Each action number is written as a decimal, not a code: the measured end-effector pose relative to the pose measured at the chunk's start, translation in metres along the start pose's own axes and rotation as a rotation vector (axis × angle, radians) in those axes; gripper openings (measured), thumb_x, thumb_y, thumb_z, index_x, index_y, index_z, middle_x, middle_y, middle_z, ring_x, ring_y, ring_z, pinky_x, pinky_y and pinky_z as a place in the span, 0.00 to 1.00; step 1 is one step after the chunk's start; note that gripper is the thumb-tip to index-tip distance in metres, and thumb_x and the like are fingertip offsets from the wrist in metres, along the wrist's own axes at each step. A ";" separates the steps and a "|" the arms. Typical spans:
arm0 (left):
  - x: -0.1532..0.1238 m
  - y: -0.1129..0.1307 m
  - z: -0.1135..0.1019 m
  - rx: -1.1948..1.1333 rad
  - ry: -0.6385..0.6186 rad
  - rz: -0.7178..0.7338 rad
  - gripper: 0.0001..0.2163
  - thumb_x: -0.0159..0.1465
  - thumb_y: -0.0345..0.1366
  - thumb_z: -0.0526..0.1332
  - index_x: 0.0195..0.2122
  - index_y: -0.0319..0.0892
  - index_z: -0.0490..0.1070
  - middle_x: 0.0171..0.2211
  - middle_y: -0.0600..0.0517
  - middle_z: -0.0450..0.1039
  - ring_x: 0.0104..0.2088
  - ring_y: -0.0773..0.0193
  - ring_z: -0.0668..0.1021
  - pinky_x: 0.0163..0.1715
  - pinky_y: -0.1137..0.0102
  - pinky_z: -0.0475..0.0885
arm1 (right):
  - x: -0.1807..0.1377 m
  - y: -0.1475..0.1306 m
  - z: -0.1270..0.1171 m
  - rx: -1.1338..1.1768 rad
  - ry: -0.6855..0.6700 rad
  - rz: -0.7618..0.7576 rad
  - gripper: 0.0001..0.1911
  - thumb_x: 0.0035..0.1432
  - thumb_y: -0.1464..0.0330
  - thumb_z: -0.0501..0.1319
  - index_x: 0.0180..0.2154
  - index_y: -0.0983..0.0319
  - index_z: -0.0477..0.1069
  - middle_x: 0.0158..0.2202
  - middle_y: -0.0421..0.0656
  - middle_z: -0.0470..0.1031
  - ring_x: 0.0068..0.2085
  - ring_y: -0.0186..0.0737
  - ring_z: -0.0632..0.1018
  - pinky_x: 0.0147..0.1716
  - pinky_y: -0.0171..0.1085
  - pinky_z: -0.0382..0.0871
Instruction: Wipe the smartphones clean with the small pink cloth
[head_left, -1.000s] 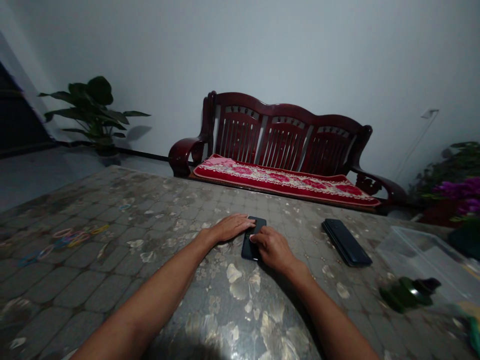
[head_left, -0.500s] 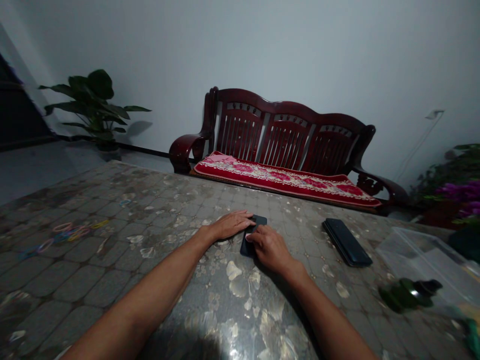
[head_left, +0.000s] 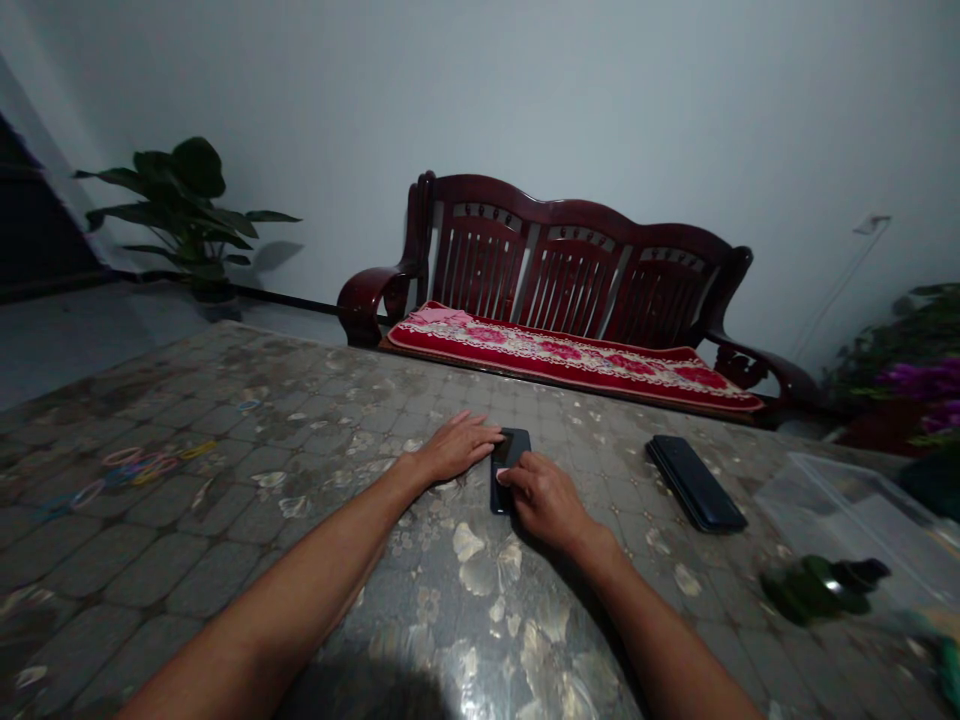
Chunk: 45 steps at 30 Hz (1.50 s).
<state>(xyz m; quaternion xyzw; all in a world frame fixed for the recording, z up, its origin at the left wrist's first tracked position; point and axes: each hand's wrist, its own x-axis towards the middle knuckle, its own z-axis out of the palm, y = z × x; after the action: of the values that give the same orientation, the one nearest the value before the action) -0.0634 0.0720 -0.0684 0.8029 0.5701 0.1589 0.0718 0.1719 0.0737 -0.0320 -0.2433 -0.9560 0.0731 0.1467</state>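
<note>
A dark smartphone (head_left: 514,440) lies flat on the patterned table cover, in the middle of the head view. My left hand (head_left: 459,447) rests to its left, palm down with fingers stretched out, the fingertips at the phone's upper left edge. From the right, my right hand (head_left: 547,500) reaches over the lower part of the phone. Its fingers are closed on a small pale pink piece (head_left: 502,475) held against the screen. What kind of piece it is I cannot make out, since the fingers hide most of it.
To the right lie a dark wallet (head_left: 694,482), a clear plastic box (head_left: 847,500) and a green bottle (head_left: 814,588) on its side. Several coloured rings (head_left: 150,467) are scattered at the left. A wooden bench (head_left: 562,270) stands beyond the table (head_left: 247,530).
My left fingers have drawn back a little to the left, uncovering more of the phone. The phone is turned slightly more upright in view. My right hand stays on it with the pink piece.
</note>
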 end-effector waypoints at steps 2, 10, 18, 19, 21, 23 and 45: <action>-0.001 0.000 0.000 0.006 0.008 -0.003 0.18 0.74 0.41 0.50 0.61 0.52 0.70 0.63 0.54 0.69 0.67 0.55 0.65 0.69 0.52 0.48 | 0.000 -0.002 -0.002 0.000 -0.027 -0.031 0.14 0.60 0.76 0.57 0.42 0.60 0.79 0.36 0.45 0.72 0.40 0.41 0.72 0.39 0.36 0.61; -0.002 0.000 0.000 0.001 -0.009 -0.026 0.18 0.74 0.40 0.50 0.62 0.52 0.69 0.65 0.52 0.67 0.67 0.55 0.65 0.68 0.51 0.49 | -0.004 0.009 -0.014 0.132 -0.139 0.036 0.15 0.53 0.77 0.59 0.37 0.59 0.81 0.36 0.42 0.78 0.38 0.39 0.76 0.37 0.34 0.64; 0.001 0.005 -0.002 0.040 0.016 -0.078 0.17 0.73 0.40 0.51 0.60 0.52 0.71 0.63 0.51 0.69 0.65 0.51 0.68 0.68 0.45 0.47 | -0.005 0.020 -0.016 0.218 -0.136 0.096 0.15 0.54 0.77 0.59 0.38 0.59 0.81 0.37 0.42 0.79 0.39 0.39 0.77 0.40 0.33 0.65; 0.002 0.006 -0.002 0.039 0.023 -0.081 0.17 0.73 0.40 0.51 0.59 0.51 0.72 0.63 0.51 0.69 0.65 0.51 0.69 0.68 0.45 0.46 | -0.005 0.016 -0.017 0.207 -0.138 0.069 0.16 0.53 0.77 0.59 0.38 0.59 0.81 0.37 0.42 0.79 0.38 0.39 0.77 0.39 0.33 0.65; 0.003 0.007 -0.002 0.032 0.040 -0.080 0.17 0.73 0.41 0.51 0.58 0.52 0.73 0.62 0.51 0.70 0.64 0.51 0.70 0.69 0.46 0.45 | -0.004 0.008 -0.017 0.193 -0.146 0.027 0.17 0.52 0.78 0.58 0.39 0.58 0.81 0.35 0.42 0.77 0.38 0.39 0.76 0.38 0.33 0.65; 0.004 0.006 -0.001 0.027 0.052 -0.076 0.17 0.74 0.41 0.51 0.57 0.52 0.74 0.61 0.52 0.71 0.64 0.52 0.70 0.69 0.46 0.44 | -0.004 0.005 -0.017 0.195 -0.157 0.005 0.18 0.51 0.78 0.58 0.40 0.58 0.81 0.35 0.42 0.77 0.38 0.39 0.76 0.37 0.33 0.65; 0.006 0.008 0.004 -0.041 0.119 -0.110 0.15 0.71 0.41 0.57 0.55 0.49 0.76 0.58 0.49 0.74 0.60 0.54 0.74 0.69 0.49 0.50 | -0.003 0.016 -0.017 0.205 -0.175 0.052 0.17 0.52 0.79 0.58 0.39 0.60 0.81 0.37 0.42 0.79 0.38 0.38 0.77 0.37 0.32 0.65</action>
<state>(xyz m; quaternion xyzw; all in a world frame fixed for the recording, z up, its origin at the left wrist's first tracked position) -0.0532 0.0757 -0.0688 0.7577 0.6134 0.2139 0.0629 0.1872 0.0872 -0.0200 -0.2444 -0.9461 0.1950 0.0850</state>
